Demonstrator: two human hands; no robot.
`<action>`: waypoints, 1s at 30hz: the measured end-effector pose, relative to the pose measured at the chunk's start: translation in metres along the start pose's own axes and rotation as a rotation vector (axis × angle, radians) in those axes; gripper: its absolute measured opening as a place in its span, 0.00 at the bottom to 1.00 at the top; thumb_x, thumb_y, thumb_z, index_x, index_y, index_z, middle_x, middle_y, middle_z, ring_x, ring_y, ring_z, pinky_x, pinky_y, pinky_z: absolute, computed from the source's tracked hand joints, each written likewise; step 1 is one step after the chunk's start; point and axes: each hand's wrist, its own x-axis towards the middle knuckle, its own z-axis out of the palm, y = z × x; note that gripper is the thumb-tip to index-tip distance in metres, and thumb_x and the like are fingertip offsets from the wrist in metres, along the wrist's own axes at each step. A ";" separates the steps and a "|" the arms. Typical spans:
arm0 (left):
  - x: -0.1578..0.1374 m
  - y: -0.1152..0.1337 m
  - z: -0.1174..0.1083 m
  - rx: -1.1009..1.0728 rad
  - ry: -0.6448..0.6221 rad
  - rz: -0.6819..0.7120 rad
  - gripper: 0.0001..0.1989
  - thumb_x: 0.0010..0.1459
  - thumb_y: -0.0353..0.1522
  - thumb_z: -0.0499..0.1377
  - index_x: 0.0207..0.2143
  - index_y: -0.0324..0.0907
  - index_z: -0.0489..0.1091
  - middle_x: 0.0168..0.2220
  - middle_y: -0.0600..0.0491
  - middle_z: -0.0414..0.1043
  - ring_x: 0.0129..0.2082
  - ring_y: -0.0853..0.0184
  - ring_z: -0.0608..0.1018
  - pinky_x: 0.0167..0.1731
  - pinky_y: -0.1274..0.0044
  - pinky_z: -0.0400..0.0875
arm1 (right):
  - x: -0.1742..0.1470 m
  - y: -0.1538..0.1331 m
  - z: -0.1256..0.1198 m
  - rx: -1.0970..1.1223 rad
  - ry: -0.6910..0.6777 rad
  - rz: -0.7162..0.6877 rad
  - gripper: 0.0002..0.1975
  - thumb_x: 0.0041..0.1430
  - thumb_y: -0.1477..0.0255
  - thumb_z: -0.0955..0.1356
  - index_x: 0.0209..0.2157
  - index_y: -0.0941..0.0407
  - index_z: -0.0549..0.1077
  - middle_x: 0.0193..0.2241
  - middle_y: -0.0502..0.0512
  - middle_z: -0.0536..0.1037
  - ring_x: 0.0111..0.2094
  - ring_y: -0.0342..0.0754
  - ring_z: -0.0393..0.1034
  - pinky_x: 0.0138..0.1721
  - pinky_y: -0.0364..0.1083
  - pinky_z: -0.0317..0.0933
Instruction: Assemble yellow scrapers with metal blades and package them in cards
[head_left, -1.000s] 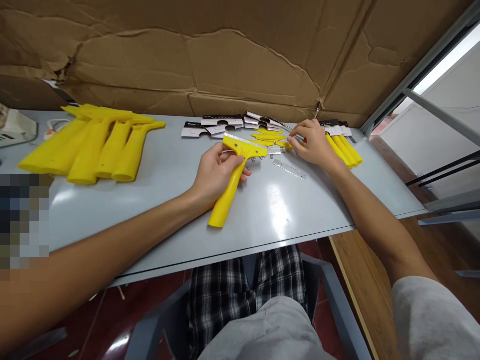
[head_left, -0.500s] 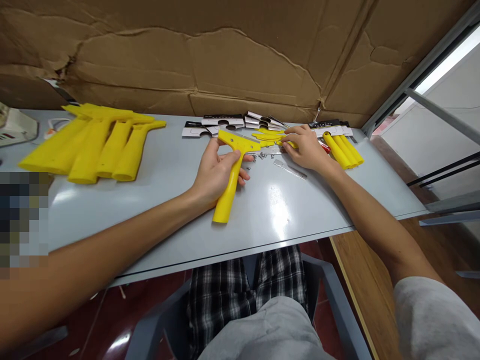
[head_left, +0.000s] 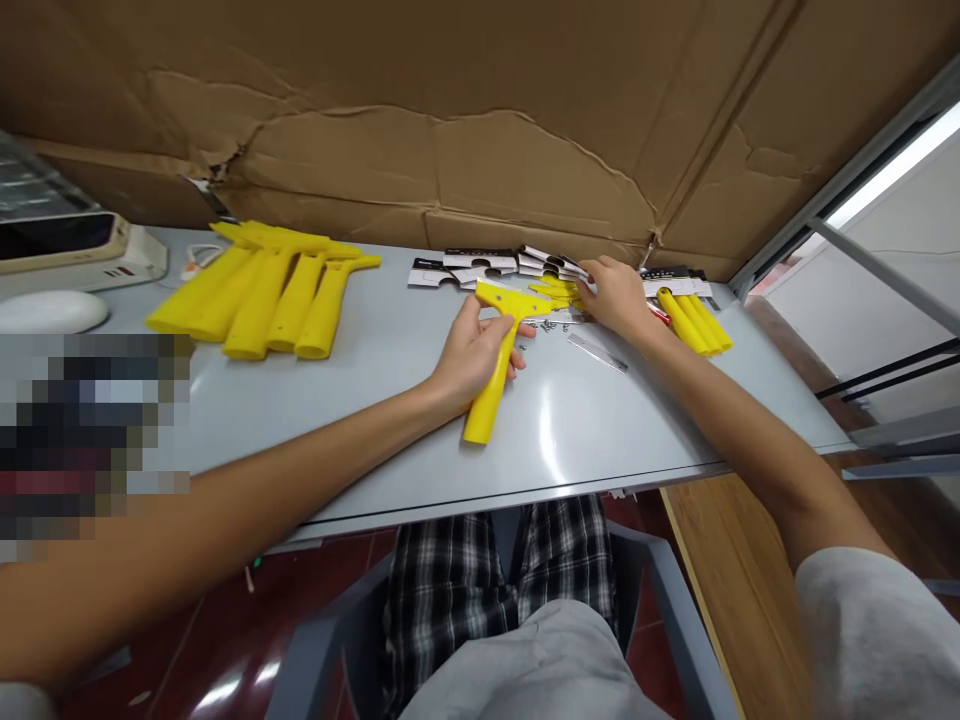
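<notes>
i see remotely a grey table (head_left: pixel 622 430) with yellow handles (head_left: pixel 319 310), notched cards (head_left: pixel 469 258), small screws (head_left: pixel 550 326) and a metal strip (head_left: pixel 598 353) lying on it.

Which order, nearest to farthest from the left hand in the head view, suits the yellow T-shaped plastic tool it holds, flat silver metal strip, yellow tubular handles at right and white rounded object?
1. Yellow T-shaped plastic tool: gripped in the left hand.
2. Flat silver metal strip: right of it.
3. Yellow tubular handles: farther right.
4. White rounded object: far left.
</notes>
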 end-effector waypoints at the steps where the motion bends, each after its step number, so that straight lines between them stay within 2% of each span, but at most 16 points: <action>1: 0.000 0.000 0.000 -0.002 0.000 0.002 0.10 0.70 0.29 0.60 0.48 0.48 0.61 0.39 0.53 0.85 0.19 0.71 0.77 0.17 0.76 0.70 | 0.005 -0.002 0.001 -0.019 -0.012 0.010 0.23 0.75 0.65 0.64 0.64 0.56 0.80 0.54 0.69 0.84 0.52 0.65 0.77 0.54 0.60 0.69; 5: 0.000 -0.002 -0.001 -0.003 -0.004 -0.002 0.10 0.70 0.30 0.61 0.47 0.48 0.61 0.40 0.52 0.85 0.20 0.71 0.77 0.18 0.76 0.70 | 0.018 -0.001 0.009 -0.029 -0.013 0.078 0.22 0.75 0.63 0.65 0.62 0.52 0.82 0.46 0.68 0.87 0.47 0.64 0.80 0.50 0.57 0.70; 8: 0.001 -0.004 -0.001 0.007 -0.028 -0.003 0.09 0.72 0.30 0.60 0.48 0.48 0.61 0.42 0.51 0.84 0.21 0.70 0.78 0.19 0.76 0.71 | 0.021 0.006 0.011 0.078 0.076 0.086 0.22 0.75 0.63 0.63 0.58 0.54 0.84 0.45 0.66 0.87 0.47 0.62 0.81 0.52 0.57 0.71; 11: 0.003 -0.005 -0.002 0.003 -0.035 0.004 0.08 0.73 0.30 0.59 0.49 0.48 0.61 0.43 0.50 0.85 0.22 0.70 0.78 0.21 0.75 0.72 | 0.019 0.012 0.007 0.300 0.214 0.102 0.22 0.74 0.61 0.64 0.56 0.57 0.83 0.41 0.63 0.87 0.41 0.58 0.82 0.52 0.58 0.73; 13: 0.003 -0.005 -0.002 -0.006 -0.030 0.003 0.08 0.73 0.31 0.58 0.49 0.48 0.61 0.43 0.50 0.85 0.22 0.70 0.78 0.21 0.76 0.72 | 0.014 0.013 0.002 0.511 0.265 0.156 0.22 0.72 0.59 0.65 0.54 0.58 0.83 0.39 0.62 0.87 0.37 0.56 0.83 0.48 0.58 0.76; 18: 0.000 -0.001 -0.001 -0.006 -0.016 -0.024 0.07 0.72 0.30 0.59 0.48 0.48 0.62 0.40 0.52 0.85 0.21 0.71 0.76 0.19 0.77 0.70 | -0.008 0.007 -0.006 1.030 0.244 0.292 0.26 0.60 0.47 0.75 0.48 0.54 0.80 0.42 0.61 0.85 0.40 0.57 0.85 0.40 0.56 0.80; 21: 0.000 0.001 -0.001 0.016 -0.011 -0.030 0.07 0.72 0.30 0.59 0.48 0.47 0.62 0.40 0.53 0.84 0.21 0.72 0.76 0.20 0.78 0.70 | -0.019 0.001 -0.007 1.178 0.230 0.348 0.29 0.55 0.42 0.77 0.43 0.52 0.78 0.39 0.59 0.83 0.41 0.54 0.83 0.40 0.54 0.81; 23: 0.000 0.001 -0.001 0.028 -0.006 -0.023 0.07 0.73 0.30 0.59 0.48 0.47 0.62 0.39 0.53 0.84 0.21 0.72 0.76 0.20 0.78 0.70 | -0.023 -0.002 -0.007 1.215 0.210 0.370 0.30 0.52 0.42 0.79 0.41 0.51 0.76 0.37 0.57 0.81 0.39 0.52 0.82 0.39 0.54 0.81; 25: 0.000 0.002 -0.001 0.029 0.004 -0.019 0.08 0.72 0.31 0.60 0.48 0.47 0.62 0.38 0.54 0.84 0.21 0.72 0.76 0.20 0.78 0.70 | -0.024 -0.004 -0.006 1.264 0.186 0.383 0.30 0.48 0.47 0.82 0.43 0.50 0.74 0.35 0.54 0.80 0.36 0.52 0.80 0.38 0.54 0.80; 27: 0.001 0.002 -0.002 0.006 0.000 -0.011 0.10 0.71 0.32 0.63 0.49 0.47 0.63 0.39 0.53 0.84 0.21 0.71 0.76 0.21 0.78 0.71 | -0.025 -0.005 -0.006 1.331 0.162 0.396 0.34 0.46 0.52 0.83 0.50 0.49 0.73 0.33 0.51 0.78 0.35 0.52 0.79 0.37 0.54 0.80; 30: 0.004 0.001 -0.005 -0.063 -0.036 0.020 0.16 0.67 0.33 0.68 0.51 0.47 0.66 0.41 0.52 0.84 0.25 0.72 0.78 0.23 0.79 0.74 | -0.026 -0.004 -0.008 1.367 0.137 0.405 0.39 0.47 0.53 0.83 0.57 0.48 0.71 0.36 0.52 0.79 0.37 0.53 0.80 0.40 0.56 0.81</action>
